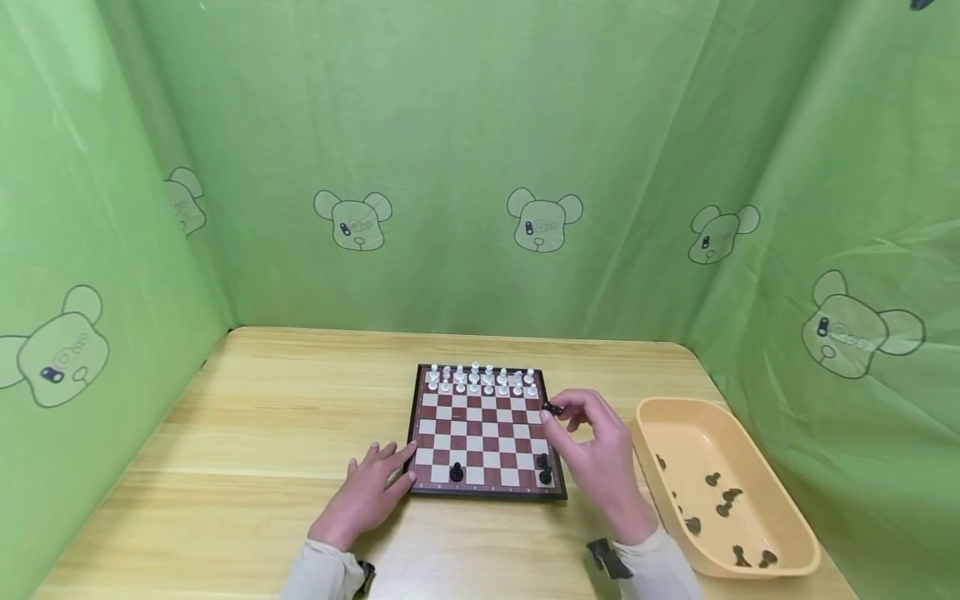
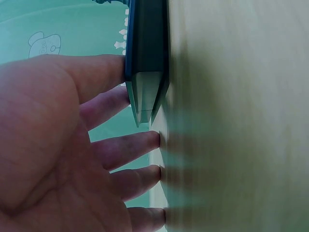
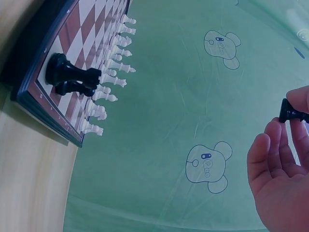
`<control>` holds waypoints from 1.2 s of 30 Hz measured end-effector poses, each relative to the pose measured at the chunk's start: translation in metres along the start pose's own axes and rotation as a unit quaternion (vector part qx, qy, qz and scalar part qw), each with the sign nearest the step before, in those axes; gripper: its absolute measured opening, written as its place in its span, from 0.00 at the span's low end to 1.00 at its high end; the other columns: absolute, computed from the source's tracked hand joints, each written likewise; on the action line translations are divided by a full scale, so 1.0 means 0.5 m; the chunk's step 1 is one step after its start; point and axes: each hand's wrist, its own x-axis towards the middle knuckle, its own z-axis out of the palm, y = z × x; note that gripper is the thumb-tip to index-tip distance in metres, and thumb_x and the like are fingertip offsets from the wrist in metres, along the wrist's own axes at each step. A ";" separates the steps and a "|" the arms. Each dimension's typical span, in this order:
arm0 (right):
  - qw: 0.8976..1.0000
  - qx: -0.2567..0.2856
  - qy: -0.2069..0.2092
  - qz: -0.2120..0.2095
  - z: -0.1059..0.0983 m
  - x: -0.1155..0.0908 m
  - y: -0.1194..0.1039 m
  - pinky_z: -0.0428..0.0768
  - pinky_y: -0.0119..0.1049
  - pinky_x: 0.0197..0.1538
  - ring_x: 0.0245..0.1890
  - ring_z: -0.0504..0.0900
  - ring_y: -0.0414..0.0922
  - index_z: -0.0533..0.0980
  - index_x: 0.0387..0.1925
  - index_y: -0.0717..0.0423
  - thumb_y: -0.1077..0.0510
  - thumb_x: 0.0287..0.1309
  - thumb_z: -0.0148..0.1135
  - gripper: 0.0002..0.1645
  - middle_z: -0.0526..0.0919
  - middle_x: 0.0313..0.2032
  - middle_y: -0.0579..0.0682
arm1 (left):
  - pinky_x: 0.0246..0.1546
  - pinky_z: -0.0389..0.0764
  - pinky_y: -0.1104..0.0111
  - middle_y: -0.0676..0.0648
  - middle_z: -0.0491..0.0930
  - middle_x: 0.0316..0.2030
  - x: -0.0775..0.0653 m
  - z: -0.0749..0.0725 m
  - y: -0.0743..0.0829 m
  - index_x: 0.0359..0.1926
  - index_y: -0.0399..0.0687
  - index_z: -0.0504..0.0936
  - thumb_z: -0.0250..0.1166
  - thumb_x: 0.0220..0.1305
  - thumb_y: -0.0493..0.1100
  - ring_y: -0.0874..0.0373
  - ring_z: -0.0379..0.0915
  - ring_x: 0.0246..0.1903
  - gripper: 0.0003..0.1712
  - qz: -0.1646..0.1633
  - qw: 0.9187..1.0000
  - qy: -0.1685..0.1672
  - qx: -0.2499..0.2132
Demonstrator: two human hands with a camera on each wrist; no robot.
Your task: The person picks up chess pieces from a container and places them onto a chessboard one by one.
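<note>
A chessboard (image 1: 483,442) with red-brown and pale squares lies on the table, two rows of white chess pieces (image 1: 474,377) along its far side. My left hand (image 1: 367,492) rests at the board's left edge. In the left wrist view its thumb and index finger touch the board, while the other fingertips are down on the table. Over the board's right edge, my right hand (image 1: 596,450) pinches a black chess piece (image 3: 287,112) between thumb and fingers. A black rook (image 3: 70,72) stands in the near right corner, a smaller black piece (image 1: 543,460) just behind it. Another black piece (image 1: 456,472) stands on the near row, left of centre.
To the right of the board, an orange plastic tub (image 1: 651,467) holds several loose black pieces (image 1: 723,508). The wooden table (image 1: 300,392) is enclosed by green cloth walls (image 1: 450,283) printed with bear heads.
</note>
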 end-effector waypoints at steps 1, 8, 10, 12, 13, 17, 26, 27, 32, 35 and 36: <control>1.000 0.002 -0.002 -0.003 0.001 0.000 0.004 0.79 0.26 0.37 0.31 0.78 0.50 0.79 0.39 0.69 0.78 0.43 0.73 0.18 0.84 0.35 0.58 | 0.71 0.43 0.28 0.30 0.64 0.73 0.000 0.000 0.000 0.75 0.51 0.72 0.59 0.77 0.50 0.26 0.50 0.75 0.29 0.000 1.000 0.000 0.000; 1.000 -0.010 -0.016 -0.012 0.007 -0.007 0.038 0.79 0.25 0.37 0.30 0.79 0.51 0.80 0.39 0.66 0.76 0.42 0.75 0.19 0.85 0.36 0.56 | 0.71 0.43 0.28 0.30 0.65 0.73 -0.001 0.001 0.000 0.74 0.51 0.72 0.59 0.77 0.50 0.26 0.50 0.75 0.29 0.001 1.000 0.000 -0.001; 1.000 -0.014 -0.023 -0.011 0.009 -0.010 0.046 0.79 0.26 0.36 0.31 0.80 0.50 0.81 0.40 0.63 0.75 0.43 0.76 0.20 0.86 0.36 0.53 | 0.71 0.43 0.27 0.30 0.65 0.73 -0.001 0.000 -0.001 0.74 0.51 0.72 0.59 0.77 0.50 0.26 0.50 0.75 0.29 0.001 1.000 0.001 -0.001; 0.999 -0.014 -0.032 -0.009 0.011 -0.012 0.052 0.80 0.26 0.37 0.32 0.81 0.48 0.82 0.40 0.61 0.73 0.44 0.77 0.20 0.87 0.37 0.51 | 0.71 0.43 0.27 0.30 0.65 0.73 -0.001 0.000 -0.001 0.74 0.51 0.72 0.59 0.77 0.50 0.26 0.50 0.75 0.29 0.001 1.000 0.001 -0.001; 0.999 -0.012 -0.036 -0.009 0.012 -0.014 0.054 0.80 0.26 0.37 0.32 0.81 0.47 0.82 0.41 0.60 0.73 0.44 0.77 0.20 0.87 0.37 0.50 | 0.71 0.43 0.28 0.30 0.65 0.73 -0.001 0.000 -0.001 0.74 0.51 0.72 0.59 0.77 0.50 0.26 0.50 0.75 0.29 0.001 1.000 0.001 -0.001; 0.999 -0.005 -0.053 -0.011 0.017 -0.021 0.061 0.81 0.26 0.37 0.34 0.81 0.45 0.82 0.41 0.58 0.71 0.48 0.77 0.18 0.87 0.38 0.48 | 0.71 0.43 0.28 0.30 0.65 0.73 0.000 0.001 0.000 0.75 0.51 0.71 0.59 0.77 0.50 0.26 0.50 0.75 0.29 0.002 1.000 0.000 -0.002; 0.995 -0.013 -0.095 0.011 0.030 -0.038 0.072 0.82 0.25 0.35 0.33 0.80 0.41 0.81 0.39 0.58 0.70 0.51 0.76 0.14 0.84 0.39 0.45 | 0.71 0.43 0.28 0.30 0.64 0.73 0.001 0.000 0.002 0.75 0.51 0.72 0.59 0.77 0.50 0.26 0.50 0.75 0.29 0.001 1.000 -0.001 -0.003; 0.995 -0.016 -0.099 0.014 0.031 -0.039 0.073 0.82 0.27 0.34 0.32 0.79 0.40 0.81 0.39 0.57 0.70 0.51 0.76 0.14 0.84 0.38 0.45 | 0.71 0.43 0.28 0.30 0.64 0.73 0.001 0.000 0.003 0.75 0.51 0.72 0.59 0.77 0.50 0.26 0.50 0.75 0.29 0.001 1.000 -0.001 -0.003; 0.992 -0.027 -0.121 0.033 0.036 -0.045 0.077 0.84 0.34 0.32 0.30 0.80 0.45 0.81 0.39 0.57 0.70 0.51 0.76 0.15 0.82 0.35 0.43 | 0.72 0.43 0.28 0.30 0.64 0.73 -0.001 -0.001 0.005 0.75 0.51 0.71 0.59 0.77 0.50 0.26 0.50 0.75 0.29 -0.001 1.000 -0.002 -0.004; 0.989 -0.030 -0.135 0.048 0.038 -0.049 0.079 0.85 0.37 0.33 0.31 0.82 0.47 0.81 0.40 0.57 0.69 0.52 0.76 0.15 0.82 0.34 0.44 | 0.72 0.42 0.28 0.30 0.64 0.73 -0.001 -0.002 0.005 0.75 0.50 0.71 0.59 0.77 0.49 0.26 0.49 0.75 0.29 -0.002 1.000 -0.002 -0.005; 0.988 -0.030 -0.140 0.052 0.038 -0.051 0.080 0.85 0.37 0.33 0.31 0.82 0.47 0.81 0.41 0.57 0.69 0.52 0.76 0.15 0.82 0.33 0.44 | 0.72 0.42 0.28 0.30 0.64 0.73 -0.001 -0.001 0.005 0.75 0.50 0.71 0.59 0.77 0.49 0.26 0.49 0.75 0.29 -0.003 1.000 -0.002 -0.006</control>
